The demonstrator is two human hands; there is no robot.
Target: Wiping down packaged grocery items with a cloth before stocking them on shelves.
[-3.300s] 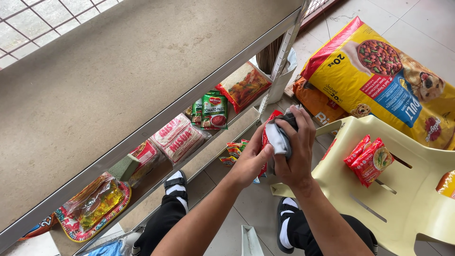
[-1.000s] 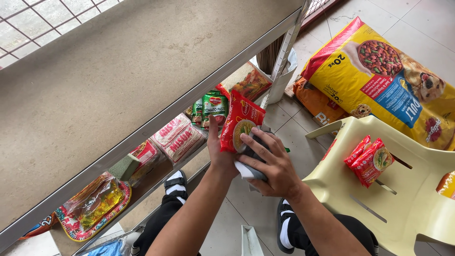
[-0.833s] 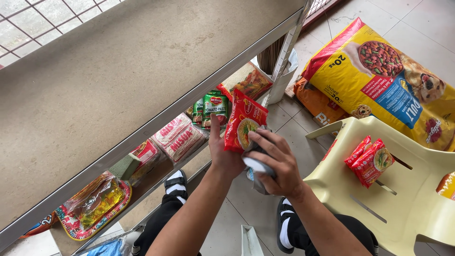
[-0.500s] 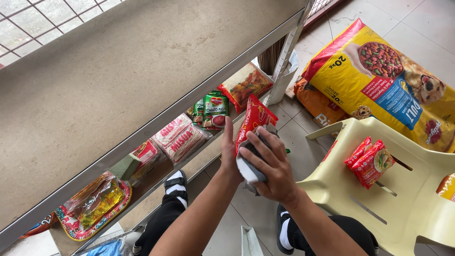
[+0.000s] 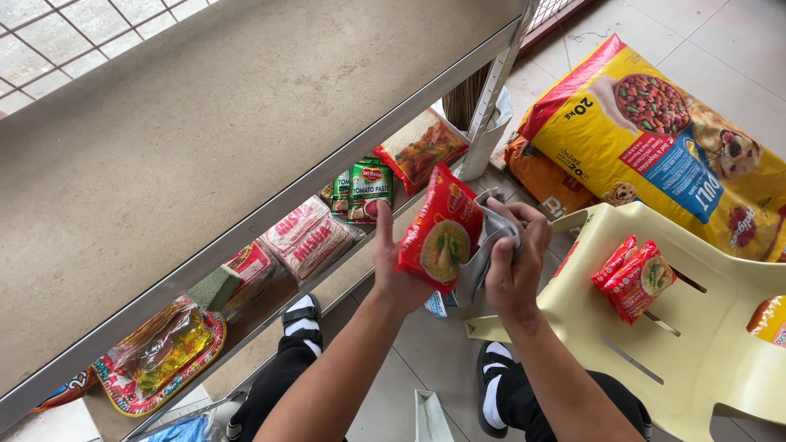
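Left hand (image 5: pixel 395 274) gripping red packet (image 5: pixel 440 229) upright beside shelf (image 5: pixel 270 209), face exposed; right hand (image 5: pixel 514 266) clenched on grey cloth (image 5: pixel 485 245), pressed against packet.

My right hand (image 5: pixel 516 274) is covering part of the grey cloth (image 5: pixel 483 266). The upper shelf (image 5: pixel 205 147) is hiding half the packets below. The picture's edge is cutting off the orange bag (image 5: pixel 771 319) and the pet food sack (image 5: pixel 679 147).
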